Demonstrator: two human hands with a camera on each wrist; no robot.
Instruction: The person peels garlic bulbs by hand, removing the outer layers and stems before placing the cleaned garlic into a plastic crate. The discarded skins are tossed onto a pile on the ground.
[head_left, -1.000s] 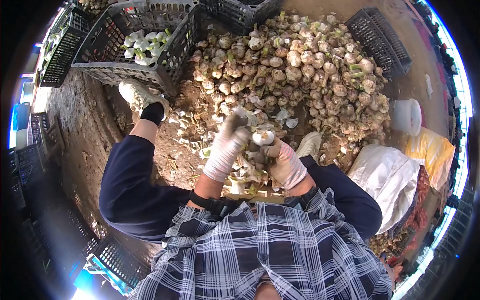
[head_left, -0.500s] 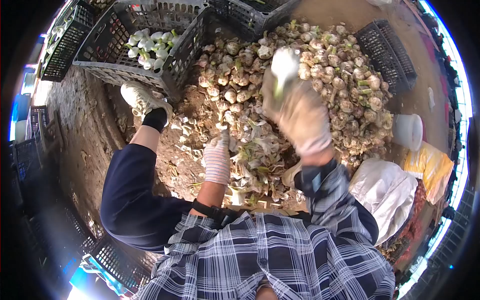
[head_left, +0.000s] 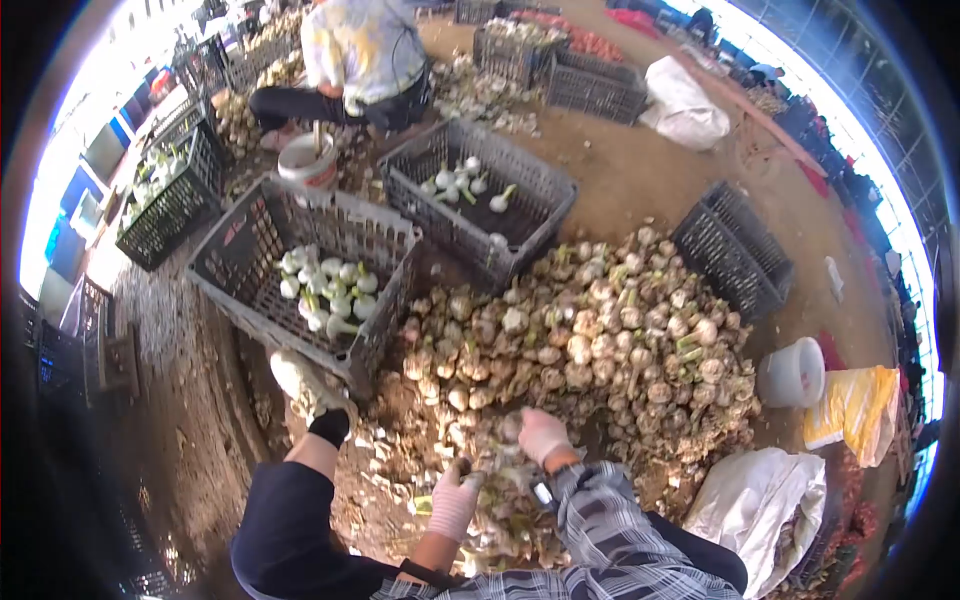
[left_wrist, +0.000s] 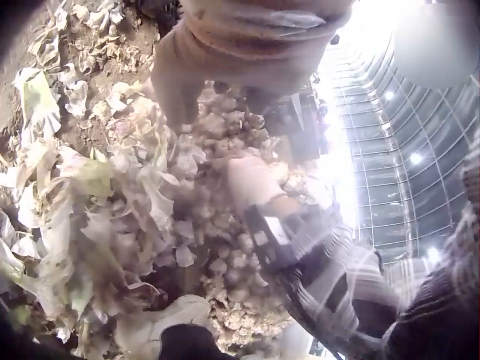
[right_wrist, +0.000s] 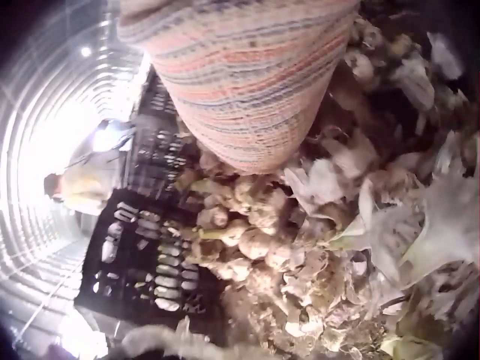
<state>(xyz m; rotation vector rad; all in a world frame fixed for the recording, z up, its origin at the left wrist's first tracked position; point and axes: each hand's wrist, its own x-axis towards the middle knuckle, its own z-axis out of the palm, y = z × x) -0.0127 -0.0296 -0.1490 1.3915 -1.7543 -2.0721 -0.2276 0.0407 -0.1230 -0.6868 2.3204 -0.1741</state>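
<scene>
No readable text, label or number anywhere.

L hand [left_wrist: 206,64] over garlic husks [left_wrist: 90,195], R hand [left_wrist: 255,180] by bulb pile [left_wrist: 225,255]

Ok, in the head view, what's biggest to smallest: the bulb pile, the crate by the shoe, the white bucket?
1. bulb pile
2. crate by the shoe
3. white bucket, clearly the smallest

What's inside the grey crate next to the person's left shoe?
Clean white bulbs with green stems lie clustered on the floor of the crate. Its near wall hides the strip of floor just behind it, so any bulbs lying there cannot be seen.
</scene>
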